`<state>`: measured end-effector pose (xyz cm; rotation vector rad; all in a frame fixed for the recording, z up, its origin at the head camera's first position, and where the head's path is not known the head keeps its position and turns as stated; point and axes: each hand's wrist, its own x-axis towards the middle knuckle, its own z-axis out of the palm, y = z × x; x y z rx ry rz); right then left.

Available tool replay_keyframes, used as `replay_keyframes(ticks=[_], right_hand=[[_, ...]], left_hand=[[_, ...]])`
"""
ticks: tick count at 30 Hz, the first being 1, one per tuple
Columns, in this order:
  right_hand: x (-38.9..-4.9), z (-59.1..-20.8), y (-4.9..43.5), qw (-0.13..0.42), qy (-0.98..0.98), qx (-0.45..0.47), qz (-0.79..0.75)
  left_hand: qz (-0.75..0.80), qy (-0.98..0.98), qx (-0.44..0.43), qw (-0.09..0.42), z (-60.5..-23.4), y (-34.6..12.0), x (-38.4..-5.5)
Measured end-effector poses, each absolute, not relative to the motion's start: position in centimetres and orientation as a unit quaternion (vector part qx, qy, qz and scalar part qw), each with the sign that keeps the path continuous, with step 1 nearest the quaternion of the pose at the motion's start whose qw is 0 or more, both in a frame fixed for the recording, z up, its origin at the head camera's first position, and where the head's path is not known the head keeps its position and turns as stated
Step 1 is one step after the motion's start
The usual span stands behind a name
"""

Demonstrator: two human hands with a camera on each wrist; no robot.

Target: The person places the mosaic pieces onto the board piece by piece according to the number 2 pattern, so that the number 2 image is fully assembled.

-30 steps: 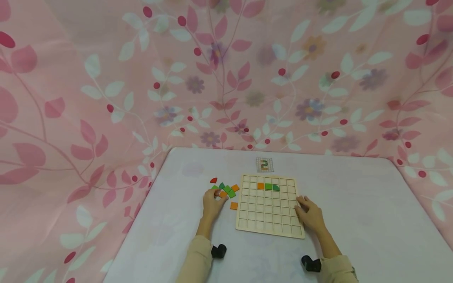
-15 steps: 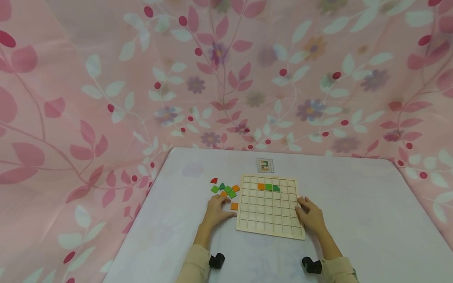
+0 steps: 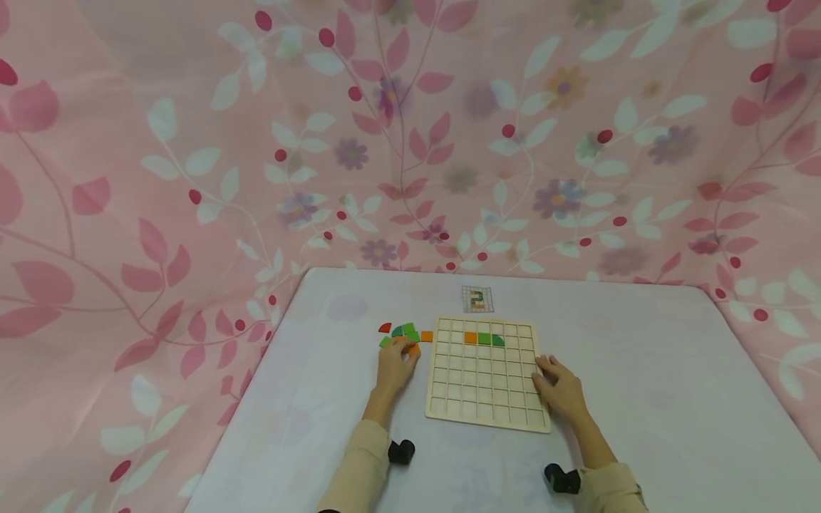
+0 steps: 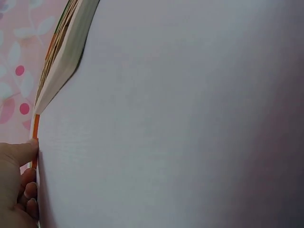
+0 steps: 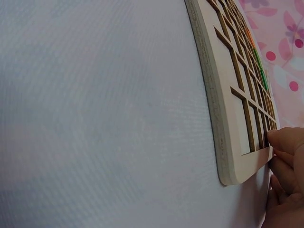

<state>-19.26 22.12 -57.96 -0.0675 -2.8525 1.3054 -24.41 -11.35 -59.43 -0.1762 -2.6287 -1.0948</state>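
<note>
My left hand (image 3: 394,367) is at the loose tile pile, left of the wooden grid board (image 3: 474,385). Its thumb and fingers close on an orange square tile (image 3: 414,349); the thumb overlaps an orange edge (image 4: 35,126) in the left wrist view. Around the fingertips lie green squares (image 3: 409,328), a dark green quarter-round (image 3: 397,331) and an orange square (image 3: 427,336); the hand partly hides the pile. My right hand (image 3: 564,388) grips the board's right side, thumb on the rim. An orange tile (image 3: 471,338), a green square (image 3: 484,339) and a dark green quarter-round (image 3: 497,340) sit in one upper row.
A small card (image 3: 477,299) with a printed grid pattern lies beyond the board. A red quarter-round (image 3: 385,328) is at the pile's far left. The white table (image 3: 641,356) meets a pink floral backdrop (image 3: 410,142) at its far edge.
My left hand reached back toward me with the thumb spread, then moved forward, pushing the orange square and nearby tiles closer together. The right hand and board have stayed put.
</note>
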Motion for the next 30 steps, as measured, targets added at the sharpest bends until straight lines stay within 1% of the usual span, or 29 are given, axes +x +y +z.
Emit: replay_keyframes(ticks=[3, 7, 10, 11, 13, 15, 20, 23, 25, 30], right_hand=[[-19.2, -57.9, 22.0, -0.004, -0.908, -0.023, 0.419], [-19.0, -57.9, 21.9, -0.012, -0.909, -0.025, 0.416], [-18.9, -57.9, 22.0, -0.012, -0.910, -0.028, 0.414], [-19.0, -57.9, 22.0, -0.012, -0.910, -0.028, 0.414], [-19.0, -57.8, 22.1, -0.011, -0.910, -0.028, 0.413], [-19.2, -57.8, 22.1, -0.009, -0.910, -0.029, 0.414], [-19.1, -57.8, 22.1, -0.008, -0.911, -0.029, 0.412], [-19.2, -57.9, 22.1, -0.002, -0.910, -0.024, 0.414], [-19.2, -58.0, 22.1, 0.003, -0.909, -0.021, 0.416], [-19.3, -58.0, 22.1, 0.006, -0.909, -0.020, 0.416]], left_hand=[[-0.406, -0.893, -0.051, 0.186, -59.5, -11.7, -24.6], [-0.437, -0.857, -0.034, 0.269, -60.0, -12.3, -24.4], [-0.439, -0.847, -0.008, 0.298, -60.3, -12.8, -24.4], [-0.437, -0.848, 0.002, 0.300, -60.3, -12.9, -24.5], [-0.434, -0.854, 0.022, 0.285, -60.0, -13.1, -24.9], [-0.424, -0.868, 0.033, 0.257, -59.6, -13.2, -25.5], [-0.378, -0.909, 0.032, 0.173, -58.7, -13.5, -27.0], [-0.349, -0.926, 0.025, 0.143, -58.3, -13.5, -27.8], [-0.337, -0.932, 0.016, 0.132, -58.1, -13.5, -28.2], [-0.336, -0.931, 0.000, 0.141, -57.9, -13.1, -28.8]])
